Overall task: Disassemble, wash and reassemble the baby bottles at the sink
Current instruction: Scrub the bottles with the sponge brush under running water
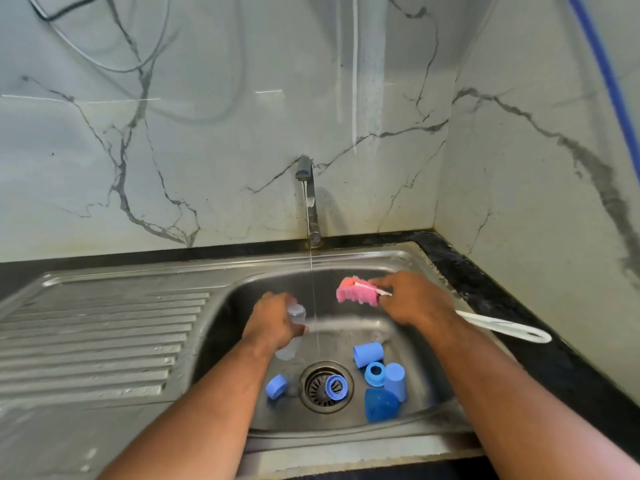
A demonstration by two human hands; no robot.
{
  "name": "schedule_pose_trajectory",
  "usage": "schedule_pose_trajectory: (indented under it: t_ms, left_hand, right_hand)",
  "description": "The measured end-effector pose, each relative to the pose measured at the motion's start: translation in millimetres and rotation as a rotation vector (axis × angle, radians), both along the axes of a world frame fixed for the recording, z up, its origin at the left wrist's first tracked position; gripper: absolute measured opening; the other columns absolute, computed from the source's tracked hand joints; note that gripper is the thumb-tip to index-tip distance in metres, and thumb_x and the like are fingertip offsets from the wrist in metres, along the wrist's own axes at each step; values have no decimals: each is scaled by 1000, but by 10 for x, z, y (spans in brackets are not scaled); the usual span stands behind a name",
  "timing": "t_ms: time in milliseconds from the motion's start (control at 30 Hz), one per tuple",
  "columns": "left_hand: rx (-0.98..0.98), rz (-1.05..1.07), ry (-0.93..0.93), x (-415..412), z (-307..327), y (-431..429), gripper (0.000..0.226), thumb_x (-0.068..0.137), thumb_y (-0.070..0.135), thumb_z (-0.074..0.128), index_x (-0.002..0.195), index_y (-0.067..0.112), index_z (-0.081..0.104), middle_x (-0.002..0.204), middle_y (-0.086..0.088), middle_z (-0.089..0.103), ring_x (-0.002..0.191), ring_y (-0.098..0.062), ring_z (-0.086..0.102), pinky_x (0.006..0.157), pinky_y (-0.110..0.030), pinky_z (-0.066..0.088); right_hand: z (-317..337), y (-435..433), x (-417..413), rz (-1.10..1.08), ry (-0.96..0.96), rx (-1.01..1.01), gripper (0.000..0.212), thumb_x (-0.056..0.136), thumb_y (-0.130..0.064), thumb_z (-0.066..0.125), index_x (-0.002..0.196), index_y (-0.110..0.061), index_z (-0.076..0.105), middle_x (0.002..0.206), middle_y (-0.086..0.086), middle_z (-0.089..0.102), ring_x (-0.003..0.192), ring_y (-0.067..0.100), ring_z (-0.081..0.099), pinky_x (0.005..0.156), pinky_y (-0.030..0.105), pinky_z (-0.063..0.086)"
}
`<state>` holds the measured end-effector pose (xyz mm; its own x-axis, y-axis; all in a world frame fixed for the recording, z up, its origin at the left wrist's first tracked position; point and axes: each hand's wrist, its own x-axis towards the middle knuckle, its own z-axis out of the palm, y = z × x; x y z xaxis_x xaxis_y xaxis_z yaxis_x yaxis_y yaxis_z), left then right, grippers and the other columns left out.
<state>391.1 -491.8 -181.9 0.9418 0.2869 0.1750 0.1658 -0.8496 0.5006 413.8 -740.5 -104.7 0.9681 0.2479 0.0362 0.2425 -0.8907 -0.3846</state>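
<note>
Surroundings: a steel sink [242, 296] with a ribbed drainboard [104, 334] on its left, veined marble walls behind and to the right, and a dark counter [485, 282] along the right edge.
Faucet: the tap [310, 199] stands at the back rim; a thin water stream [313, 289] falls between the two hands.
Loose parts: a blue ring [336, 387] lies on the drain strainer [317, 388] and a blue collar [276, 386] lies left of it. On the right, a blue cap [369, 354], a screw ring [375, 373], a second cap [396, 381] and a darker dome cover [381, 405] sit clustered together.
Left hand: the left hand [273, 323] wraps around a clear baby bottle [296, 315] over the basin, just left of the stream.
Bottle axis: its length runs near-to-far, tilted slightly; which end is the mouth cannot be told.
Right hand: the right hand [412, 299] pinches a bottle brush [353, 291] just behind its pink sponge head. The head points left toward the stream, and the white handle trails right, over the counter.
Room: the far basin floor behind the drain lies open; the near right corner is crowded with parts.
</note>
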Motion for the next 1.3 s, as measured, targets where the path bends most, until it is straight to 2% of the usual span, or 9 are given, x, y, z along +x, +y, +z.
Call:
schedule_pose_trajectory:
  t_ms: [133, 233, 367, 500, 633, 767, 867, 1167, 1300]
  left_hand:
    - [92, 12, -205, -296, 296, -170, 60, 76, 52, 81, 130, 36, 59, 127, 7, 57, 123, -18, 53, 99, -38, 41]
    - [208, 53, -267, -707, 497, -119, 58, 80, 60, 73, 130, 38, 56, 129, 13, 56, 127, -14, 48, 97, -38, 31]
    - [372, 129, -301, -1324, 661, 290, 58, 83, 67, 64, 132, 40, 53, 128, 16, 56, 124, -11, 48, 83, -33, 19]
    - [399, 208, -340, -1864, 844, 809, 59, 82, 69, 64, 132, 37, 57, 124, 12, 62, 121, -16, 53, 84, -36, 23]
    - [549, 268, -311, -2351, 1092, 1382, 59, 81, 73, 62, 129, 38, 60, 124, 13, 64, 120, -16, 48, 79, -35, 14]
    - [588, 356, -224, -2732, 1252, 1930, 61, 78, 79, 59, 125, 40, 62, 120, 15, 66, 120, -16, 46, 95, -44, 20]
    - [591, 385, -137, -2916, 1236, 2172, 63, 78, 80, 58, 126, 39, 62, 118, 15, 66, 122, -17, 45, 105, -51, 15]
    - [606, 406, 3, -3027, 958, 2314, 55, 86, 70, 58, 131, 38, 56, 126, 12, 62, 130, -17, 43, 110, -54, 8]
    - [598, 424, 17, -3031, 921, 2291, 61, 87, 71, 56, 137, 37, 51, 134, 12, 59, 134, -16, 41, 113, -57, 6]
  right_hand:
    - [31, 54, -171, 30, -81, 64, 40, 93, -43, 58, 132, -55, 58, 117, -6, 73, 100, 19, 66, 89, 37, 54]
    - [137, 197, -383, 109, -182, 122, 51, 89, -40, 55, 135, -61, 50, 113, -8, 73, 98, 19, 67, 83, 35, 55]
    - [141, 423, -748, 193, -253, 185, 55, 88, -37, 57, 134, -65, 45, 107, -8, 71, 93, 19, 68, 76, 34, 55]
    - [69, 678, -1053, 238, -289, 206, 53, 92, -37, 56, 138, -62, 46, 100, -12, 61, 92, 17, 63, 74, 35, 52]
    - [0, 960, -1282, 269, -271, 259, 53, 92, -35, 57, 137, -62, 48, 101, -11, 61, 93, 17, 61, 74, 35, 52]
    - [-9, 1180, -1428, 325, -247, 256, 53, 93, -34, 56, 138, -62, 47, 101, -9, 62, 91, 18, 60, 74, 35, 54]
    - [-18, 1318, -1484, 342, -234, 244, 53, 93, -33, 56, 137, -61, 50, 108, -7, 65, 95, 20, 61, 77, 36, 55]
    - [0, 1550, -1566, 366, -217, 238, 50, 94, -33, 58, 135, -60, 52, 112, -5, 67, 96, 21, 63, 76, 34, 54]
    - [26, 1557, -1605, 373, -217, 240, 51, 93, -32, 57, 135, -61, 52, 111, -6, 67, 92, 19, 61, 74, 33, 54]
